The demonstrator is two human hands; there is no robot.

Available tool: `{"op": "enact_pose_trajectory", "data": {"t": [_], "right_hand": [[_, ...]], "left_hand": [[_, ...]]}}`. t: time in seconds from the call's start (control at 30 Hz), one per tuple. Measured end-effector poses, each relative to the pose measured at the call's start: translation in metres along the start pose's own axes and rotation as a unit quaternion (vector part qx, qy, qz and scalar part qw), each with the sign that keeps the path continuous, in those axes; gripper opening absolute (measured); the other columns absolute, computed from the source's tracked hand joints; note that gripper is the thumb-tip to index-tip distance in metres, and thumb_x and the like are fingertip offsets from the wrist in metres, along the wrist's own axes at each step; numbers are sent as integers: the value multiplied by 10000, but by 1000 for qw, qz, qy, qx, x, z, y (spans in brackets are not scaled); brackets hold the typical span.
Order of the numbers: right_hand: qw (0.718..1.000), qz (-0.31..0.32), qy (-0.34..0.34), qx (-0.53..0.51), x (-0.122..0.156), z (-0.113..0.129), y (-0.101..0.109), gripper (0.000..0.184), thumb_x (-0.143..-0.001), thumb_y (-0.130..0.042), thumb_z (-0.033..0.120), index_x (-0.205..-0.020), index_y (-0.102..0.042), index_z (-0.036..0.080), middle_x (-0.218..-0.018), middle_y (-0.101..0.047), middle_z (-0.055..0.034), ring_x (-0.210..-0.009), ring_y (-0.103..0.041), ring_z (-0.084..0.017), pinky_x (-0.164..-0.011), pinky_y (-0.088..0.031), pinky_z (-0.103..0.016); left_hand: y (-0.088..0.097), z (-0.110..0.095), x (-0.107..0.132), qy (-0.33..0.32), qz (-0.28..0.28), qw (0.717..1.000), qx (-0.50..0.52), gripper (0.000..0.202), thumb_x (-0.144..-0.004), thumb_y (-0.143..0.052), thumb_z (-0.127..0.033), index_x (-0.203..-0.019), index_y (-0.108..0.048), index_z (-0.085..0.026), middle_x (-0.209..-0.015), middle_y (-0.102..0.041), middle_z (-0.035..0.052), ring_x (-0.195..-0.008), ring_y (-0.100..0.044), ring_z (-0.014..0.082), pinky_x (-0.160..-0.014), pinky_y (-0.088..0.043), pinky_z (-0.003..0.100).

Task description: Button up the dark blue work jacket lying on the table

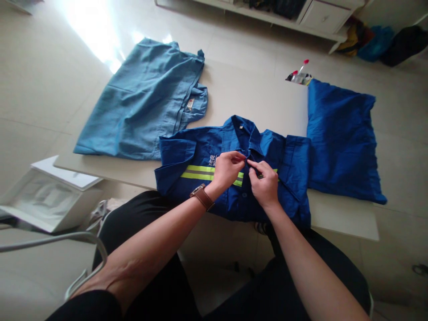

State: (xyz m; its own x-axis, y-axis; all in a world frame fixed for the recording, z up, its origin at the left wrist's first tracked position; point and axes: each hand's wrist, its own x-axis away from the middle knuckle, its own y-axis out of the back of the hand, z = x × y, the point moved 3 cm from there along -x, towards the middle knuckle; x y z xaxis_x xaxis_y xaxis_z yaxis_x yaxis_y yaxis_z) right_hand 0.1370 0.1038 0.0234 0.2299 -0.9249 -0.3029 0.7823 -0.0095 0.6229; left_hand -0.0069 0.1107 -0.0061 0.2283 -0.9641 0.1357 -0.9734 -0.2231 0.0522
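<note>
A dark blue work shirt (200,151) with yellow-green reflective stripes lies front up on the near edge of a low white table (261,102). My left hand (227,168), with a brown watch on its wrist, pinches the shirt's front placket just below the collar. My right hand (265,182) pinches the same placket from the other side, its fingertips almost touching the left hand's. Both hands are closed on the fabric near the top buttons.
A light blue garment (147,102) lies spread at the table's left. A dark blue folded garment (341,133) hangs over its right side. A small holder with pens (299,76) stands at the far edge. A white box (50,196) sits on the floor at left.
</note>
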Motion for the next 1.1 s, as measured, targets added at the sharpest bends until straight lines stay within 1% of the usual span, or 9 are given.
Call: {"op": "enact_pose_trajectory", "data": {"t": [0.2,0.33,0.43,0.5,0.6,0.67,0.77,0.87,1.1], "right_hand": [[1000,5,-8,3,0,-2,-1,306,-926,-539,207,-1109,-784,206,-840,-690,-39,-748,-630,-185,-696,-513,-332],[1000,12,-15,9,0,-3,-1,306,-926,-535,222,-1107,-781,216,-843,-691,-40,-754,-631,-190,-711,-525,-341],[1000,15,-23,11,-1,-3,0,306,-925,-530,228,-1108,-776,223,-860,-702,-45,-768,-637,-196,-722,-532,-348],[1000,18,-24,9,-1,-3,-1,306,-922,-528,228,-1106,-772,225,-874,-710,-47,-782,-641,-199,-729,-534,-349],[999,20,-24,9,-1,-3,-1,300,-914,-531,224,-1101,-767,220,-881,-715,-50,-785,-633,-201,-727,-531,-345],[999,25,-25,9,-1,-4,-1,294,-910,-535,222,-1094,-763,215,-889,-716,-52,-779,-626,-200,-721,-527,-342],[999,34,-25,5,-1,-4,-2,287,-909,-535,219,-1092,-756,211,-918,-719,-54,-795,-632,-201,-736,-526,-344],[999,33,-22,5,-1,-4,-3,285,-907,-535,214,-1092,-752,205,-931,-722,-58,-822,-645,-208,-763,-533,-351],[1000,22,-21,8,0,-4,-4,289,-914,-520,209,-1112,-732,212,-1048,-747,-89,-976,-687,-246,-880,-558,-400]], "left_hand": [[1,-1,0,15,0,1000,-18,175,-734,-641,-47,-784,-770,-153,-722,-755,30,-716,-720,148,-634,-507,200],[0,1,0,30,-2,1000,2,161,-715,-662,-80,-800,-780,-150,-730,-757,36,-715,-715,155,-619,-503,205],[-3,7,-1,53,1,998,42,116,-759,-663,-159,-772,-779,-154,-700,-742,36,-687,-700,154,-625,-520,220],[-4,11,-3,69,4,995,68,130,-791,-680,-232,-749,-775,-153,-674,-727,39,-666,-687,152,-639,-535,236],[-5,15,-5,78,3,994,81,139,-765,-757,-281,-769,-784,-145,-690,-731,47,-657,-667,145,-637,-529,238],[-6,15,-5,83,0,993,83,121,-758,-768,-258,-767,-781,-138,-683,-725,42,-637,-645,131,-622,-510,228],[-6,15,-3,99,-10,990,98,86,-778,-730,-203,-748,-763,-130,-642,-695,22,-596,-607,110,-607,-489,219],[-6,13,-1,116,-19,985,123,82,-786,-722,-190,-745,-750,-125,-627,-678,14,-587,-590,104,-594,-468,215],[-7,7,5,121,-28,980,153,68,-773,-731,-184,-739,-750,-128,-667,-693,18,-633,-592,107,-624,-453,222]]}}
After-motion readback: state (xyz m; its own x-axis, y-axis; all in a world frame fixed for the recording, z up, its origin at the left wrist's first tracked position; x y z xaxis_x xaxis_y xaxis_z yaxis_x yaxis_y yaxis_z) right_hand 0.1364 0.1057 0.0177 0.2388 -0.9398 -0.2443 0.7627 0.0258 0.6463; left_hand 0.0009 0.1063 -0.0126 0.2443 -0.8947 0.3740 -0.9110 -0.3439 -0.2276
